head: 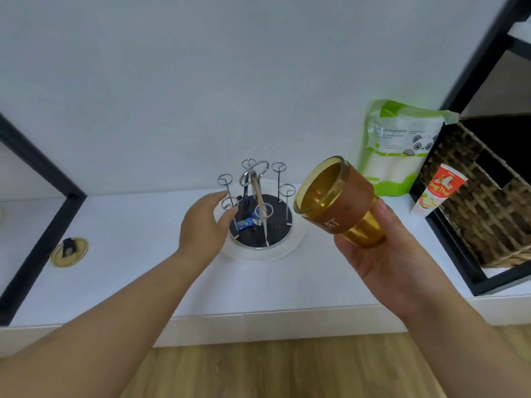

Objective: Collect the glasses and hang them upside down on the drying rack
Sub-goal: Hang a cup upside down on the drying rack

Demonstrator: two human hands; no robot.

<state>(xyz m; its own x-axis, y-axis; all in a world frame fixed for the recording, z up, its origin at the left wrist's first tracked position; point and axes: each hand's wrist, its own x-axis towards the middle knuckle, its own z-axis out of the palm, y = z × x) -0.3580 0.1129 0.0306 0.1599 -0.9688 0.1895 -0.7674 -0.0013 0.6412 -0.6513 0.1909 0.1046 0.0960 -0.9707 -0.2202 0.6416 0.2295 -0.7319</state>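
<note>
The amber glass (339, 201) is gripped by the right hand (385, 254), fingers wrapped round its lower body and base, and it is held up in the air well clear of the white surface (115, 268). It is tilted, long axis slanting, open mouth turned up and to the left towards the camera, base down and right in the palm. A brown band with pale lettering is seen round its middle. The left hand (205, 225) is stretched forward with nothing in it, fingers loosely spread, fingertips laid at the near left edge of the drying rack (258, 202); whether the rim is actually touched cannot be told. The rack is found just left of the glass and beyond it, standing on a white plate (296, 242), its upright wire pegs topped with small loops. So the glass lies to the right of the pegs, and the right hand is the carrying one. By judgement, the mouth must be turned fully downward and the glass swung left over a free peg. A small brush and a blue item are lodged among the pegs and could be fouled
</note>
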